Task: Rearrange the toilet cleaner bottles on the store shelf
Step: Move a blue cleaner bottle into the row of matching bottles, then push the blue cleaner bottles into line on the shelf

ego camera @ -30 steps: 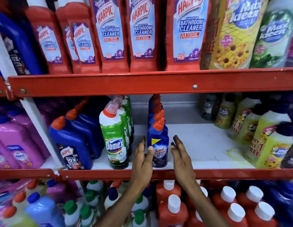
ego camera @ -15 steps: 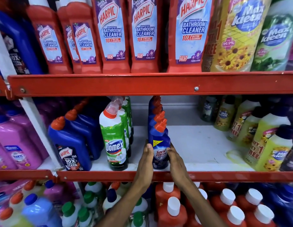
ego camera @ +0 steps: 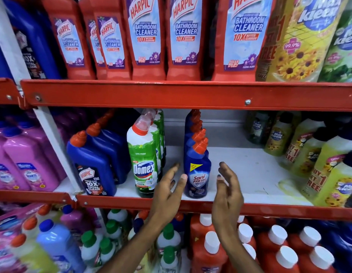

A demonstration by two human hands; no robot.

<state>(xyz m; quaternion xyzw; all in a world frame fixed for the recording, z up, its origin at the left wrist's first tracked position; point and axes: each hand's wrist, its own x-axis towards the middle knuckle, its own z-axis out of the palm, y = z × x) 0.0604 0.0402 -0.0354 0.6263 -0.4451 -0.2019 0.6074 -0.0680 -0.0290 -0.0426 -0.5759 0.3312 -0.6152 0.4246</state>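
Observation:
A blue Sani Fresh bottle (ego camera: 197,174) with an orange cap stands upright at the front of the middle shelf (ego camera: 250,170), heading a row of like bottles behind it. A green Domex bottle (ego camera: 144,162) stands to its left, and blue Harpic bottles (ego camera: 92,164) stand further left. My left hand (ego camera: 169,192) hovers open just left of the Sani Fresh bottle, its thumb close to the label. My right hand (ego camera: 227,190) is open to the bottle's right, a small gap away. Neither hand holds anything.
The red shelf lip (ego camera: 190,205) runs below the hands. Yellow Max Kleen bottles (ego camera: 332,174) crowd the shelf's right side, with bare white shelf between them and the Sani Fresh row. Red Harpic Bathroom Cleaner bottles (ego camera: 145,36) fill the shelf above. Capped bottles (ego camera: 210,253) fill the shelf below.
Half a second ago both hands clasped the front Sani Fresh bottle; now they have let go and drawn apart to either side. The bottle stands at the shelf front.

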